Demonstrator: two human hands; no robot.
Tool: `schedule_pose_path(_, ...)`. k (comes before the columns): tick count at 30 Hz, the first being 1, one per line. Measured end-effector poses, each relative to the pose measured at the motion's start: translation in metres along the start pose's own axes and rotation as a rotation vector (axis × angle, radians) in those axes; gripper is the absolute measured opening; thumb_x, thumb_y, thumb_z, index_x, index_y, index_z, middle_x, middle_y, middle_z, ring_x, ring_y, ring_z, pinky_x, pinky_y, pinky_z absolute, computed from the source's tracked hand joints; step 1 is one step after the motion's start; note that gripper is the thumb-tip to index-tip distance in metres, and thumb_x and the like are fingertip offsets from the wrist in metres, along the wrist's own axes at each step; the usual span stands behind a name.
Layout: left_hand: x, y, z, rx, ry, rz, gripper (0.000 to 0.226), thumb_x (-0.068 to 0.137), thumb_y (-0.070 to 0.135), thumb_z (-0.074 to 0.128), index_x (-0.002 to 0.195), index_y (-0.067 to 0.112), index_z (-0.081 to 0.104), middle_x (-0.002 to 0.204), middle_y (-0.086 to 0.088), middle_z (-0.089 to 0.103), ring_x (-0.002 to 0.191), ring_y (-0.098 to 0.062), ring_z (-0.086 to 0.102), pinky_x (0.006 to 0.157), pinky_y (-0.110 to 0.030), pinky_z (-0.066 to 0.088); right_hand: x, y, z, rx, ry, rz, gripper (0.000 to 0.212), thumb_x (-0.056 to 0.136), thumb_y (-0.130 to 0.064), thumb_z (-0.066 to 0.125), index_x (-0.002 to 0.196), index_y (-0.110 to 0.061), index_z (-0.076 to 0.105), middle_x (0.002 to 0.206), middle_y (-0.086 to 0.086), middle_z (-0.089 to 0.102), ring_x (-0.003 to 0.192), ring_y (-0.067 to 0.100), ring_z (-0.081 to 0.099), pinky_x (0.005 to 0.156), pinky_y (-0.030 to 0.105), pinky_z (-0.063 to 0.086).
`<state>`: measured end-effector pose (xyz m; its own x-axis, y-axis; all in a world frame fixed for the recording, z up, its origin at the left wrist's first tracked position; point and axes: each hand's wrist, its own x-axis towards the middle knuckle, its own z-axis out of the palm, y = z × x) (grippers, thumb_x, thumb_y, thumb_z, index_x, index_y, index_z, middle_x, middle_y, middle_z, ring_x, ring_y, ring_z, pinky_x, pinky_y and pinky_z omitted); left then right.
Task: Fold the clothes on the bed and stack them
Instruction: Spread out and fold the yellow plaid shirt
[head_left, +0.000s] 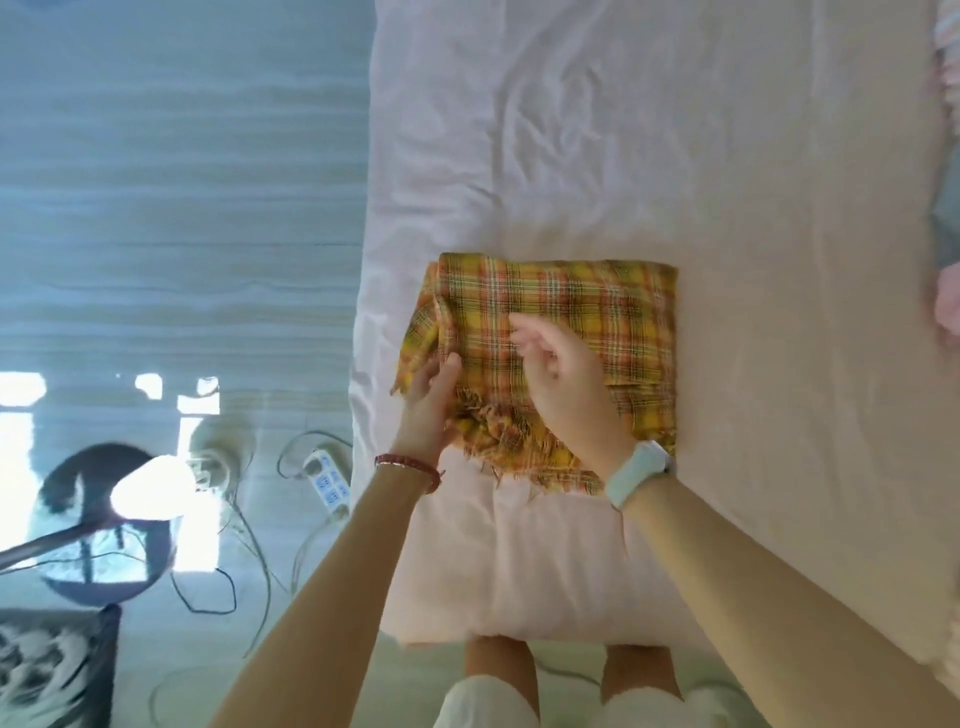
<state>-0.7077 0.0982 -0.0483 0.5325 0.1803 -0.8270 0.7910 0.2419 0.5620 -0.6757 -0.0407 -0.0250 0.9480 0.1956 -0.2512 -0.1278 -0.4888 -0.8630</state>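
Head view: left hand flat-ish on the plaid cloth, fingers straight, pressing its left flap. Right hand hovering over the middle, fingers loosely curled, gripping nothing. Folded near the bed sheet's left edge, fringe toward the person.

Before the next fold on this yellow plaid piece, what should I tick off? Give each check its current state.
1. Plaid cloth lies wholly on the bed: ok.
2. Far and right edges squared: ok.
3. Left corner flat: not ok; a flap sticks out under the left hand.
4. Fringe at the near edge tucked: not ok, it is bunched.
5. Right hand gripping cloth: cannot tell.
6. Other clothes kept apart at the right edge: ok.
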Motion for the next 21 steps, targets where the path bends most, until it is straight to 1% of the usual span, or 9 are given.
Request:
schedule_pose_path(2, 0.003, -0.002, 0.009, 0.188, 0.014, 0.108, 0.090, 0.069, 0.065, 0.064, 0.139, 0.017, 0.035, 0.125, 0.004, 0.055, 0.111, -0.015, 0.055, 0.092, -0.035, 0.048, -0.021, 0.021, -0.020, -0.165, 0.260, -0.092, 0.033, 0.091, -0.013, 0.038, 0.115, -0.006, 0.060, 0.102, 0.000, 0.059, 0.095, 0.014, 0.056, 0.085, 0.021, 0.046)
schedule_pose_path(3, 0.004, -0.004, 0.015, 0.267, 0.047, 0.164, 0.083, 0.074, 0.058, 0.065, 0.138, 0.013, 0.036, 0.126, 0.003, 0.054, 0.112, -0.016, 0.053, 0.094, -0.035, 0.045, -0.031, 0.035, -0.031, -0.257, 0.331, -0.078, 0.033, 0.089, -0.013, 0.037, 0.112, -0.006, 0.061, 0.102, 0.003, 0.059, 0.097, 0.017, 0.054, 0.087, 0.024, 0.044)
schedule_pose_path(6, 0.010, -0.005, 0.026, 0.375, 0.224, 0.298, 0.022, 0.095, 0.028, 0.049, 0.105, 0.009, 0.055, 0.081, 0.003, 0.055, 0.071, -0.012, 0.050, 0.067, -0.029, 0.042, -0.055, 0.070, -0.051, -0.472, 0.369, 0.043, 0.032, 0.084, 0.000, 0.045, 0.110, -0.007, 0.061, 0.107, 0.011, 0.056, 0.102, 0.026, 0.050, 0.087, 0.037, 0.045)
schedule_pose_path(9, 0.014, -0.002, 0.020, 0.279, 0.262, 0.312, 0.032, 0.099, 0.022, 0.040, 0.068, 0.015, 0.046, 0.065, 0.002, 0.044, 0.061, -0.013, 0.042, 0.060, -0.029, 0.036, -0.067, 0.085, -0.056, -0.450, 0.270, 0.129, 0.033, 0.082, 0.009, 0.051, 0.111, -0.004, 0.057, 0.115, 0.012, 0.051, 0.107, 0.027, 0.050, 0.085, 0.035, 0.049)
schedule_pose_path(10, 0.015, 0.000, 0.017, 0.265, 0.264, 0.302, 0.030, 0.099, 0.022, 0.039, 0.071, 0.014, 0.048, 0.069, 0.001, 0.047, 0.066, -0.015, 0.045, 0.062, -0.029, 0.037, -0.070, 0.088, -0.057, -0.433, 0.244, 0.130, 0.033, 0.082, 0.009, 0.051, 0.112, -0.003, 0.056, 0.118, 0.011, 0.050, 0.109, 0.026, 0.050, 0.085, 0.030, 0.047)
schedule_pose_path(13, 0.015, 0.005, 0.013, 0.270, 0.268, 0.272, 0.026, 0.100, 0.023, 0.037, 0.109, 0.009, 0.057, 0.101, -0.005, 0.059, 0.094, -0.019, 0.053, 0.082, -0.029, 0.041, -0.074, 0.094, -0.057, -0.305, 0.212, 0.165, 0.041, 0.082, 0.011, 0.050, 0.121, -0.003, 0.048, 0.128, 0.010, 0.042, 0.112, 0.016, 0.048, 0.090, 0.020, 0.044)
schedule_pose_path(17, 0.012, 0.013, 0.021, 0.516, 0.445, 0.355, 0.038, 0.093, 0.015, 0.042, 0.130, 0.009, 0.045, 0.128, -0.012, 0.050, 0.112, -0.029, 0.051, 0.095, -0.039, 0.041, -0.077, 0.093, -0.059, -0.026, 0.245, 0.322, 0.043, 0.086, 0.008, 0.050, 0.125, -0.008, 0.040, 0.126, 0.000, 0.039, 0.110, 0.005, 0.046, 0.081, 0.003, 0.042)
schedule_pose_path(19, 0.006, 0.019, 0.032, 0.695, 0.515, 0.520, 0.049, 0.086, 0.018, 0.044, 0.134, 0.011, 0.041, 0.136, -0.012, 0.040, 0.121, -0.031, 0.042, 0.100, -0.043, 0.030, -0.080, 0.098, -0.059, 0.020, 0.269, 0.375, 0.038, 0.088, 0.004, 0.052, 0.123, -0.007, 0.042, 0.121, 0.000, 0.044, 0.105, 0.006, 0.049, 0.079, 0.007, 0.044)
schedule_pose_path(21, 0.007, 0.026, 0.047, 0.910, 0.457, 0.752, 0.050, 0.084, 0.021, 0.048, 0.134, 0.013, 0.044, 0.140, -0.012, 0.039, 0.128, -0.032, 0.035, 0.104, -0.047, 0.022, -0.080, 0.103, -0.058, 0.015, 0.299, 0.391, 0.031, 0.089, 0.002, 0.053, 0.119, -0.005, 0.047, 0.116, 0.002, 0.052, 0.097, 0.010, 0.053, 0.080, 0.013, 0.046)
